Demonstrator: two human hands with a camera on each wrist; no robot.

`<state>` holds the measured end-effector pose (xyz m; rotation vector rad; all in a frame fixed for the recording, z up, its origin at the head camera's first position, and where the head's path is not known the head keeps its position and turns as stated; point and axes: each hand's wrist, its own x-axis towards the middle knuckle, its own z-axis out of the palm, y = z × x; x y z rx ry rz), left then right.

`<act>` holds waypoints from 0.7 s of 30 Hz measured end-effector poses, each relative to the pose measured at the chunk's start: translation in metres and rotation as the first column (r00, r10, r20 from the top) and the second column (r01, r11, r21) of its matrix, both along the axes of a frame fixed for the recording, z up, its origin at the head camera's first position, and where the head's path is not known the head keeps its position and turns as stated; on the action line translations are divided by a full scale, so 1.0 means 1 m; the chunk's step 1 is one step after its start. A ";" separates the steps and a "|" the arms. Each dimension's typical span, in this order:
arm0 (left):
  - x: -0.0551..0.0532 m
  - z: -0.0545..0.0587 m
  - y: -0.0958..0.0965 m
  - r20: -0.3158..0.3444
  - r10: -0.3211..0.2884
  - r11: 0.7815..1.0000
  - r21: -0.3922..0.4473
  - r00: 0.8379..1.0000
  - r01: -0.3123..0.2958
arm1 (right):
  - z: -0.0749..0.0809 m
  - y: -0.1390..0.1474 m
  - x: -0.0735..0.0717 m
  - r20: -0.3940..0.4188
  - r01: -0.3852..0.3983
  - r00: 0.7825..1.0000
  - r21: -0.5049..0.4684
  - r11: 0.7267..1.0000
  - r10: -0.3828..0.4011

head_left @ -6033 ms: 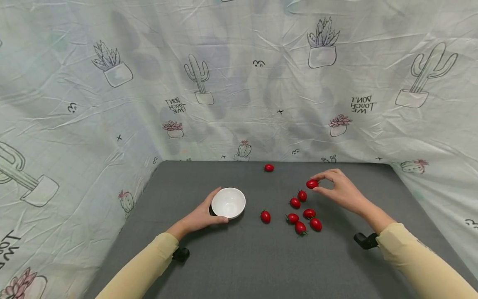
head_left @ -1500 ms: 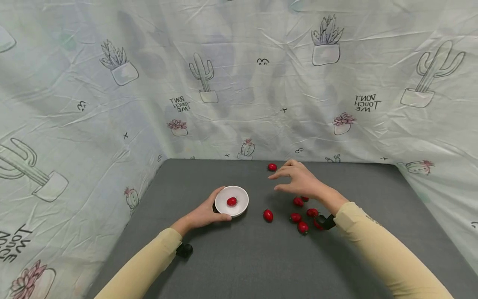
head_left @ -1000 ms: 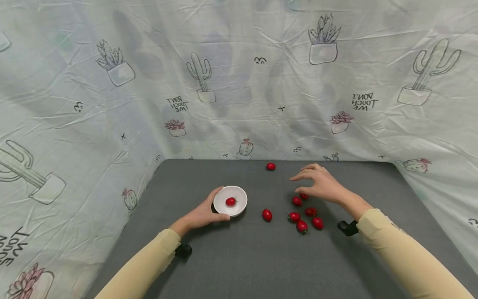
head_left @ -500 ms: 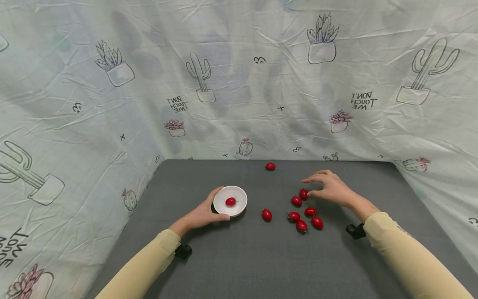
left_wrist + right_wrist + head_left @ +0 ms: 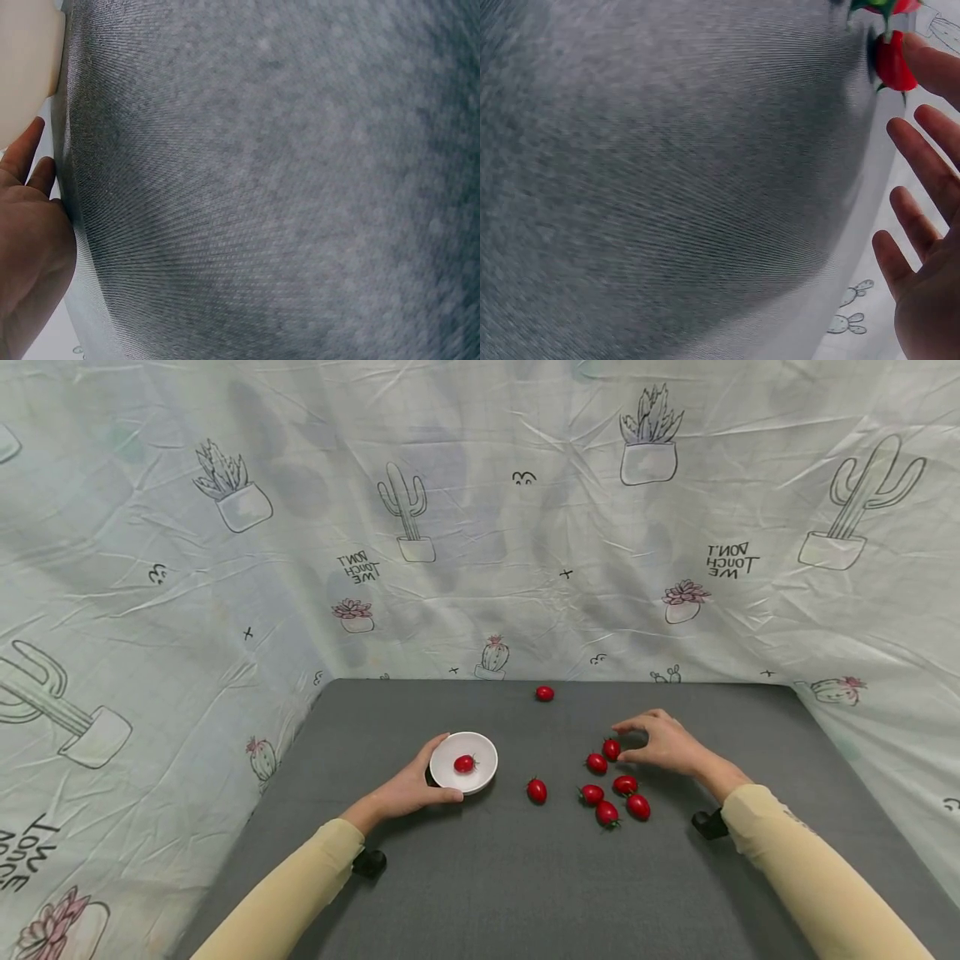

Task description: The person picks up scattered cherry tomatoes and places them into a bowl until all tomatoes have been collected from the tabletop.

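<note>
My left hand (image 5: 412,789) grips the side of a small white bowl (image 5: 485,781), with the thumb at its near side and the fingers round the far side. One cherry tomato (image 5: 464,764) lies inside the bowl. In the left wrist view the fingertips meet the bowl's wall (image 5: 26,67). My right hand (image 5: 663,745) is at the right, thumb and forefinger parted on either side of a cherry tomato (image 5: 611,749) on the table. The right wrist view shows the other fingers of that hand (image 5: 930,195) spread, with a red tomato (image 5: 894,64) by the thumb.
Several more cherry tomatoes lie near the right hand, among them one tomato (image 5: 638,807) at the cluster's right. A lone tomato (image 5: 537,791) sits right of the bowl, another tomato (image 5: 544,693) at the back edge. A cactus-print cloth (image 5: 465,527) hangs behind the grey table (image 5: 480,877).
A tomato once pinched in the right hand now lies in the bowl. The right hand moved from near the bowl back right, then lowered round another tomato. The left hand stays on the bowl.
</note>
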<state>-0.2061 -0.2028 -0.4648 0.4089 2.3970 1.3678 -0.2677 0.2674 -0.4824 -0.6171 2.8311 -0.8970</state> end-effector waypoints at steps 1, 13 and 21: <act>-0.001 0.000 0.000 0.000 -0.001 1.000 0.001 1.000 0.001 | -0.001 0.000 0.000 0.000 0.001 1.000 0.001 1.000 -0.001; -0.007 0.001 -0.003 -0.010 -0.016 1.000 0.001 1.000 0.016 | -0.009 -0.008 -0.007 0.015 0.010 1.000 -0.005 1.000 -0.010; -0.020 -0.016 -0.007 -0.015 -0.007 1.000 -0.024 1.000 0.007 | -0.012 -0.010 -0.010 0.018 0.020 1.000 -0.006 1.000 -0.020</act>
